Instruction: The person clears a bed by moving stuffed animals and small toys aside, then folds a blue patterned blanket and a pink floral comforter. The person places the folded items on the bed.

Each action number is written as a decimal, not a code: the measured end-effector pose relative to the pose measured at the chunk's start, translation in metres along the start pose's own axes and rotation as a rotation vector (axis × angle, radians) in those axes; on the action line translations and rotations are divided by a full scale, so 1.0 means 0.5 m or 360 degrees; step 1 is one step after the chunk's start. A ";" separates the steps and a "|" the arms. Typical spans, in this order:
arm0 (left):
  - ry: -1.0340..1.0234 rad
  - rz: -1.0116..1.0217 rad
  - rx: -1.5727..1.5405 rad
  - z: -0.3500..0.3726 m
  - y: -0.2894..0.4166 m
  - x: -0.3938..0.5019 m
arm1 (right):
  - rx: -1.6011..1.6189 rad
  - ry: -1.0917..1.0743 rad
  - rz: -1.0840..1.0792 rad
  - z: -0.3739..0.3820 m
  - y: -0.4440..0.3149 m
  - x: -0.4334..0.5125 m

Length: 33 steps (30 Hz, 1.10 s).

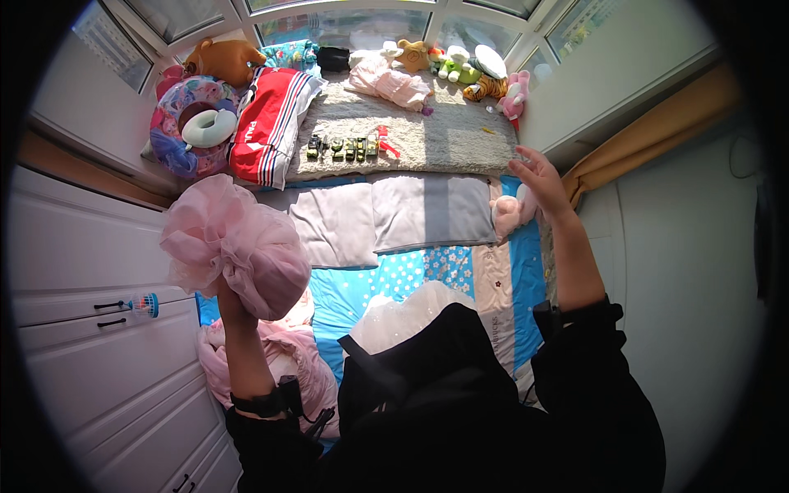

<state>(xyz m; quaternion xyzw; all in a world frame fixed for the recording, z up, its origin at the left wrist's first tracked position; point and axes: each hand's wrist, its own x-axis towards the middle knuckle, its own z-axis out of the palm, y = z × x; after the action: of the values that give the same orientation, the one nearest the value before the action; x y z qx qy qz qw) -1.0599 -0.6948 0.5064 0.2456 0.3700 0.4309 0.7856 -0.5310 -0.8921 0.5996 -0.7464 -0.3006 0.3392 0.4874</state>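
Bunched pink tulle fabric (240,246) is held up at the left, over my left hand (231,299), which it mostly hides; the wrist shows below it. Nothing is in my right hand (535,175), raised at the right with its fingers apart, above a pink plush toy (508,212) by the grey pillows. White glittery fabric (410,311) lies before my body, partly covered by my black clothing. Beneath it spreads a blue and beige patterned bed sheet (394,274). Below my left hand a pink quilt (308,363) is heaped on the bed.
Two grey pillows (434,212) lie against a window ledge with a fleecy cover (456,138). On it are plush toys (456,61), a red and white cloth (265,126), a swim ring (166,132) and a dark green toy (354,148). White cabinets (98,246) stand left, an orange curtain (653,132) hangs right.
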 end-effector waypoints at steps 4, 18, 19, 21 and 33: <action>-0.0245 -0.0018 -0.0094 0.049 -0.035 0.073 | 0.0017 -0.0041 -0.0101 0.021 0.000 0.076; 0.0265 -0.0172 0.0144 0.364 -0.277 0.606 | -0.0154 -0.0080 0.0288 -0.049 0.237 0.849; 0.0172 -0.0168 0.0093 0.385 -0.295 0.648 | -0.0169 -0.0094 0.0339 -0.046 0.267 0.907; 0.0236 -0.0215 0.0013 0.417 -0.325 0.724 | -0.0125 -0.0147 0.0451 -0.025 0.335 0.991; 0.0553 -0.0046 0.0453 0.223 -0.438 1.051 | 0.0045 -0.0215 0.0763 0.202 0.780 1.227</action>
<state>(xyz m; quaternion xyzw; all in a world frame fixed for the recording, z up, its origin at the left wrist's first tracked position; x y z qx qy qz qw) -0.6764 -0.3623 0.2256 0.2707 0.5603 0.3989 0.6736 -0.2040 -0.4955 0.0754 -0.7651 -0.1421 0.4984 0.3822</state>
